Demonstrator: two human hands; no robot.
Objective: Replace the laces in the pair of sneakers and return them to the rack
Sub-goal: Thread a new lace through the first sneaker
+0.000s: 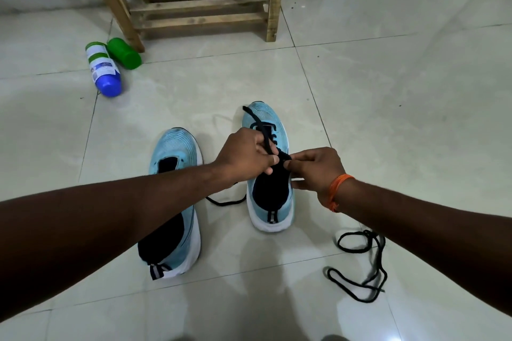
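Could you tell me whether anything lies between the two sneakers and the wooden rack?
Nothing visible does. The floor from the left sneaker and right sneaker to the rack shows no obstacle. The blue-capped bottle and green bottle lie off left, by the rack's leg.

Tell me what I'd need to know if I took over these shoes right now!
The left hand pinches the black lace, drawn up from the sneaker being laced.
The right hand pinches the same lace near the top eyelets.
The other sneaker stands beside it on the floor, no lace showing. A loose lace lies on the tiles by the right arm. The wooden rack stands ahead.
Done: some eyelets threaded on one sneaker.
Left: finish it, lace the other, set both on the rack.
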